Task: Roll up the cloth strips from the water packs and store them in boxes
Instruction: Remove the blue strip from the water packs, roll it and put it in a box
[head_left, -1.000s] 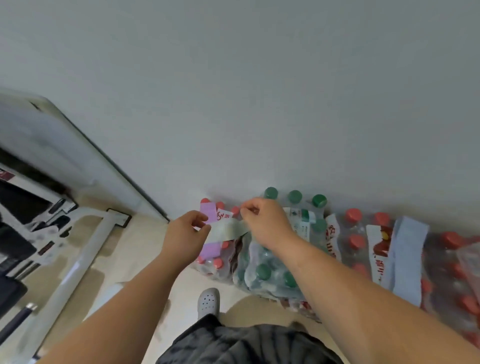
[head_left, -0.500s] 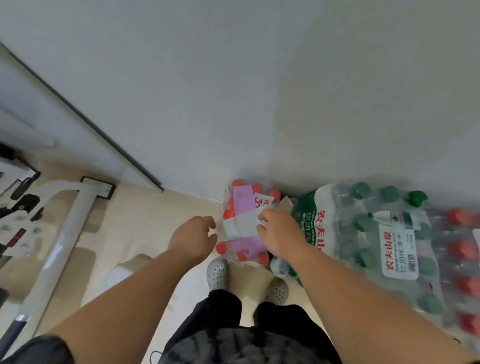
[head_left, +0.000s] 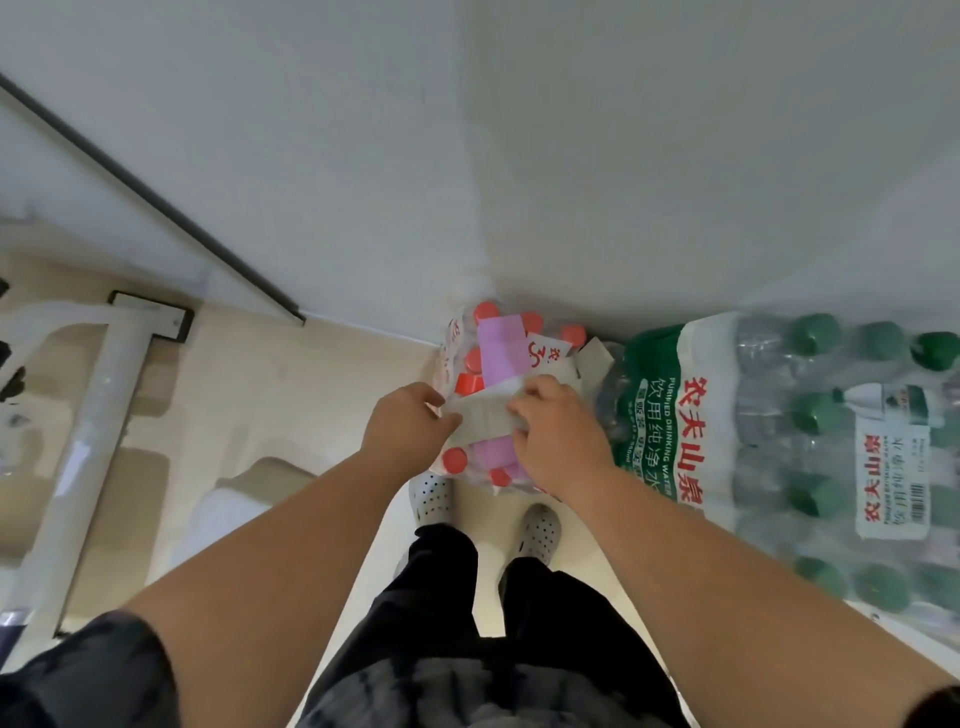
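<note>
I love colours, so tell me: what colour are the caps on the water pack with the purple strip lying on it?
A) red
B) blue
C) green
A: the purple strip lies across the pack with red caps; green caps belong to the neighbouring pack. The left hand and right hand hold a pale strip.

Plain white wall rises beyond the fingers. Beige floor extends to their left, carrying a white metal frame. A dark strip crosses the wall diagonally.
</note>
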